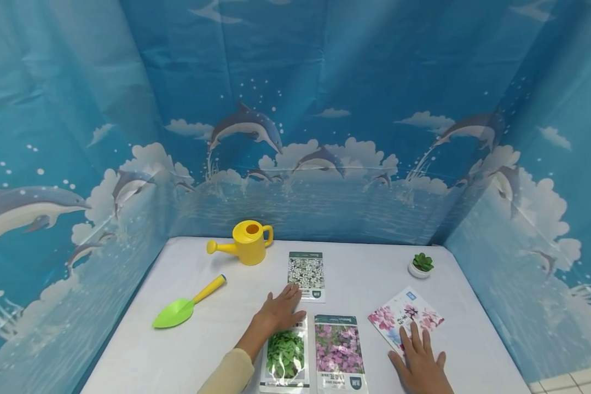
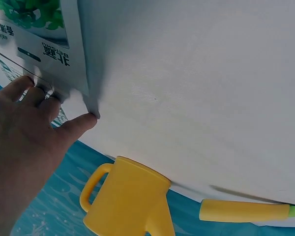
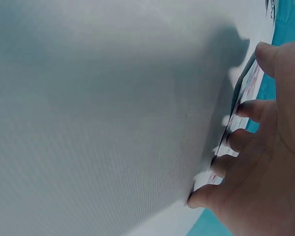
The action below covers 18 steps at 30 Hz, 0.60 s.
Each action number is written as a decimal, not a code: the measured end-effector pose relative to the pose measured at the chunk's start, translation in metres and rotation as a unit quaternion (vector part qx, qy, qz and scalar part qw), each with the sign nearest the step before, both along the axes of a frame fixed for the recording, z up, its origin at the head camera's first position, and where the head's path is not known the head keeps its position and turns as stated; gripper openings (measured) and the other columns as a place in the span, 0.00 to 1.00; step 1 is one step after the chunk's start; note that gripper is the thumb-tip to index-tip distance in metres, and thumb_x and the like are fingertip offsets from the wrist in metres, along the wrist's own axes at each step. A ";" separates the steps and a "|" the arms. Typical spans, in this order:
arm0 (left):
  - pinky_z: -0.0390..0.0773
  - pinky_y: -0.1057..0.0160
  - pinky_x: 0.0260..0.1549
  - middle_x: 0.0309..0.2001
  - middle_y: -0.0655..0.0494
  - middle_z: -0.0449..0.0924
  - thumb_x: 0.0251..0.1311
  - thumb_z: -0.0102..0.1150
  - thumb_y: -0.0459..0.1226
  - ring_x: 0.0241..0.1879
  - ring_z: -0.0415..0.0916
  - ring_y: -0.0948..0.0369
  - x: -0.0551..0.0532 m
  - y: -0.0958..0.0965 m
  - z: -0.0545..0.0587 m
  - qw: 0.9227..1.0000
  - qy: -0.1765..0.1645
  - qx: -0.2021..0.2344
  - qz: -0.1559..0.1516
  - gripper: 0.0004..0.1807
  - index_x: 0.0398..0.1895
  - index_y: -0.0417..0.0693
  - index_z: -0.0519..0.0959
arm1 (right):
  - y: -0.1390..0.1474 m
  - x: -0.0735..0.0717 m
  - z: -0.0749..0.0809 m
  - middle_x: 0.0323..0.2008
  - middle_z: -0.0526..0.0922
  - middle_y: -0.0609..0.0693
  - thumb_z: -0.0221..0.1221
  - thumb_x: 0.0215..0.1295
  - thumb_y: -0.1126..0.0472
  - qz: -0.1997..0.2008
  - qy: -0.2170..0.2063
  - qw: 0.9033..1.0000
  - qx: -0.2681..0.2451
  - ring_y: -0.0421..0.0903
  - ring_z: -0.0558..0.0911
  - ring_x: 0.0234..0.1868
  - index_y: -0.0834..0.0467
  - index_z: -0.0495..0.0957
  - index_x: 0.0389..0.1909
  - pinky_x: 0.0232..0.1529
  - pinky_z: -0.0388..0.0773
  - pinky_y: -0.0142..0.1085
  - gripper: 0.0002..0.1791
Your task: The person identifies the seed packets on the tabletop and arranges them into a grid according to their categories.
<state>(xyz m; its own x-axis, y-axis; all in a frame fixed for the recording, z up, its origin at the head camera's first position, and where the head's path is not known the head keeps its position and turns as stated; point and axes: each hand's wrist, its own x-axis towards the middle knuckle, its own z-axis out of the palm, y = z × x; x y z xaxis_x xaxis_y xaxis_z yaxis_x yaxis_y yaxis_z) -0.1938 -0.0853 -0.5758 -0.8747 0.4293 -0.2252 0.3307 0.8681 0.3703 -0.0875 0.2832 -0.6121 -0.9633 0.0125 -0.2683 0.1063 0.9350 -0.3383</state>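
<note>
My left hand lies with spread fingers over the top end of a green-leaf seed packet. Its fingertips reach the lower edge of a white-flower seed packet. In the left wrist view the leaf packet appears at the upper left, beside the fingers. A pink-flower seed packet lies just right of the leaf one. Farther right, the fingers of my right hand rest spread on the near part of a slanted white packet with pink blossoms. The right wrist view shows the fingertips along its edge.
A yellow watering can stands at the back left of the white table. In front of it lies a green trowel with a yellow handle. A small potted succulent sits back right. A blue dolphin curtain encloses the table.
</note>
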 end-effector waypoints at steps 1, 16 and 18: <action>0.57 0.30 0.78 0.87 0.51 0.54 0.82 0.52 0.54 0.86 0.49 0.51 0.001 0.000 0.001 1.000 -0.001 0.000 0.000 0.37 0.85 0.45 0.62 | 0.001 0.000 0.000 0.83 0.41 0.75 0.47 0.74 0.21 -0.001 -0.001 1.000 -0.001 0.80 0.39 0.81 0.69 0.54 0.83 0.68 0.28 0.84 0.61; 0.52 0.29 0.79 0.87 0.51 0.52 0.81 0.49 0.59 0.87 0.46 0.49 -0.002 -0.023 -0.028 0.999 -0.007 0.052 0.006 0.40 0.86 0.48 0.61 | 0.001 0.003 0.001 0.83 0.44 0.75 0.53 0.76 0.27 0.008 0.023 1.000 0.007 0.80 0.41 0.81 0.69 0.57 0.82 0.68 0.34 0.86 0.55; 0.50 0.31 0.80 0.87 0.52 0.52 0.81 0.49 0.60 0.87 0.45 0.50 -0.005 -0.024 -0.034 0.998 -0.011 0.059 0.007 0.40 0.86 0.49 0.60 | 0.002 0.004 0.001 0.83 0.44 0.75 0.52 0.76 0.27 0.006 0.015 1.000 0.008 0.80 0.40 0.81 0.69 0.56 0.83 0.68 0.32 0.85 0.55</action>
